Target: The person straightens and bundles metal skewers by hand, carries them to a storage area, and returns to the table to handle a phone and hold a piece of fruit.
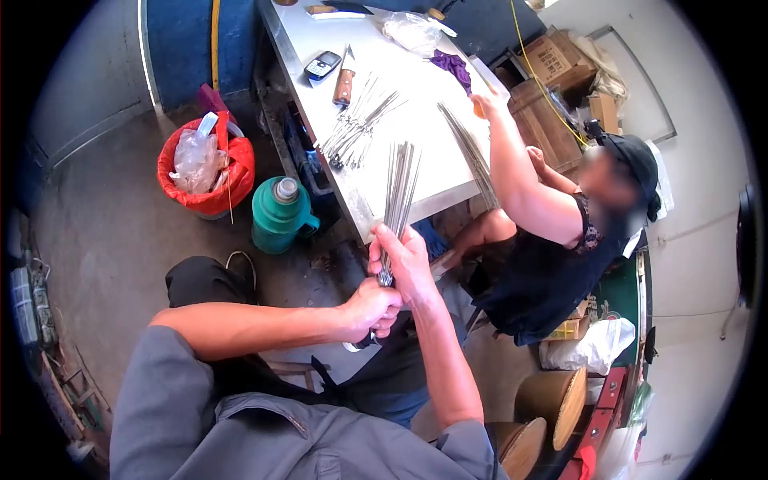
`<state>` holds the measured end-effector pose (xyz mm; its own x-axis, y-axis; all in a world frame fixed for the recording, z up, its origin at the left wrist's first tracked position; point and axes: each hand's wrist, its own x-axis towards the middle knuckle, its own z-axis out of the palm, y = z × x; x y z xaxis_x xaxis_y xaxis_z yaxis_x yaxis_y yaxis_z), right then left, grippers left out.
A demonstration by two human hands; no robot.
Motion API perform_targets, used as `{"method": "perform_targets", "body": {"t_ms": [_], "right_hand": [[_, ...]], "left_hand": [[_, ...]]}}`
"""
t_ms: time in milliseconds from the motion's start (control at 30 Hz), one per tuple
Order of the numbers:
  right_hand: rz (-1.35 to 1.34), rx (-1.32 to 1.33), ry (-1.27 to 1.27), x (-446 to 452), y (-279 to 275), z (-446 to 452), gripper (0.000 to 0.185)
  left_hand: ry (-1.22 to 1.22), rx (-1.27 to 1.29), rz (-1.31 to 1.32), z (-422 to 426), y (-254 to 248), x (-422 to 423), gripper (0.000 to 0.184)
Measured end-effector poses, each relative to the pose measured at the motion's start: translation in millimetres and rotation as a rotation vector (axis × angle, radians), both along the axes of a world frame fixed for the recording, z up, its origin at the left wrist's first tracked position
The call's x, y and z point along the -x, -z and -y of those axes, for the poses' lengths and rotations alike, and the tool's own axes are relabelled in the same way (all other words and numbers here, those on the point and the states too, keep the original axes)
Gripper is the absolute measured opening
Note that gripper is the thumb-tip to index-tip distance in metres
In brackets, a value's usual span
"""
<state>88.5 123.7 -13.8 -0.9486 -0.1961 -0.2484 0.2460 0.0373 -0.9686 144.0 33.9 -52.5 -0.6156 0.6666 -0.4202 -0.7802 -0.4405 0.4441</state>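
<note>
A bundle of thin metal rods (400,188) stands nearly upright before me at the near edge of the white table (428,164). My left hand (370,310) is closed around its lower end. Just above, my right hand (406,260) wraps the same bundle, thumb across the rods. A loose heap of similar rods (360,120) lies on the table beyond. Another long bundle (470,152) rests at the table's right side, near the arm of a seated person (544,248) in dark clothes and a cap.
On the table are a wooden-handled knife (344,84), a phone (322,65), a plastic bag (412,32) and purple cloth (454,70). A red-lined bin (170,172) and green flask (276,216) stand on the floor at left. Cardboard boxes (552,60) are stacked behind.
</note>
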Motion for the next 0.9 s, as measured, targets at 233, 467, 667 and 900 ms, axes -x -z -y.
{"method": "perform_targets", "body": {"t_ms": [233, 467, 667, 900], "right_hand": [[0.008, 0.099, 0.078, 30, -17, 17, 0.016], [0.135, 0.151, 0.062, 75, -20, 33, 0.009], [0.188, 0.079, 0.003, 84, -13, 45, 0.009], [0.229, 0.101, 0.048, 66, -14, 38, 0.010]], "left_hand": [[0.039, 0.080, 0.011, 23, -29, 42, 0.024], [-0.103, 0.059, -0.062, 36, -35, 66, 0.019], [-0.172, 0.038, -0.025, 42, -32, 65, 0.016], [-0.134, 0.042, 0.015, 37, -32, 53, 0.017]]}}
